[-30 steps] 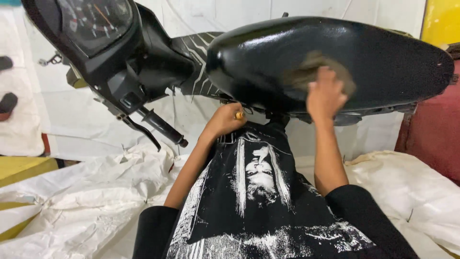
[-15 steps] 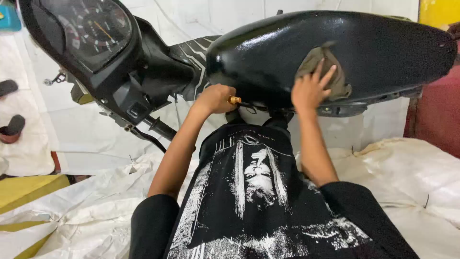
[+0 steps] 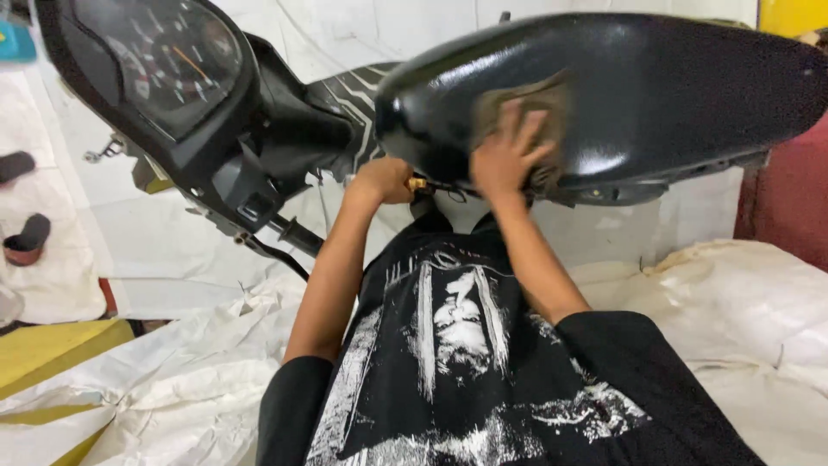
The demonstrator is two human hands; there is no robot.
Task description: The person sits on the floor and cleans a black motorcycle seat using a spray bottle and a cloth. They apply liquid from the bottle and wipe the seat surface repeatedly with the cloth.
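Observation:
A glossy black motorcycle seat [image 3: 655,86] fills the upper right of the head view. My right hand [image 3: 504,155] presses a brown cloth [image 3: 526,99] flat against the seat's near side. My left hand [image 3: 384,179] grips the seat's lower front edge, a gold ring on one finger. Left of the seat are the black handlebar [image 3: 293,231] and the instrument cluster [image 3: 159,56] with its round dial. My black printed shirt [image 3: 466,362] fills the bottom of the frame.
White plastic sheeting [image 3: 172,380] covers the floor and the wall behind. A yellow surface [image 3: 52,349] lies at the lower left. Dark sandals [image 3: 26,242] sit at the far left. A dark red object [image 3: 789,198] stands at the right edge.
My right hand has slid the cloth leftward along the seat, from its middle toward its front end. The left hand keeps its hold under the front edge.

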